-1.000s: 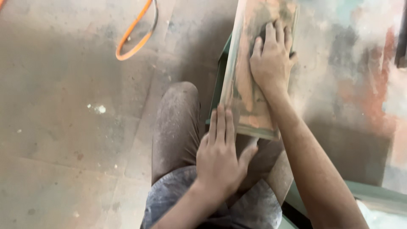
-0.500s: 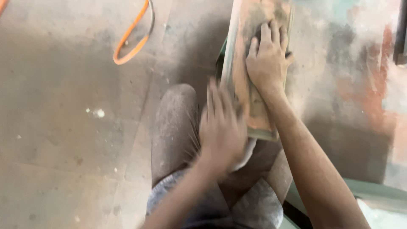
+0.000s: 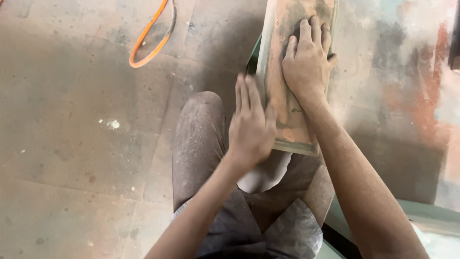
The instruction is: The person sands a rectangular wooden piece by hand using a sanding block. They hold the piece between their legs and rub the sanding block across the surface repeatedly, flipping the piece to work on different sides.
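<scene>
A long dusty wooden board [image 3: 273, 72], stained orange and green, runs from my lap away from me. My right hand [image 3: 306, 62] lies flat on its far half. It presses a dark abrasive sheet [image 3: 297, 29] that shows only between and beside the fingers. My left hand [image 3: 251, 122] is at the board's near left edge, fingers together along the side and thumb over the top face. The board's near end [image 3: 297, 146] sits above my thighs.
My dusty trouser knee [image 3: 196, 129] points forward over a grey concrete floor [image 3: 72, 120]. An orange hose loop [image 3: 148, 43] lies on the floor at top left. A pale green frame edge [image 3: 421, 216] crosses the lower right. A dark object [image 3: 454, 38] sits at the right border.
My left hand rose from my lap and moved right to the board's left edge. My right hand stayed flat on the board, sliding only slightly.
</scene>
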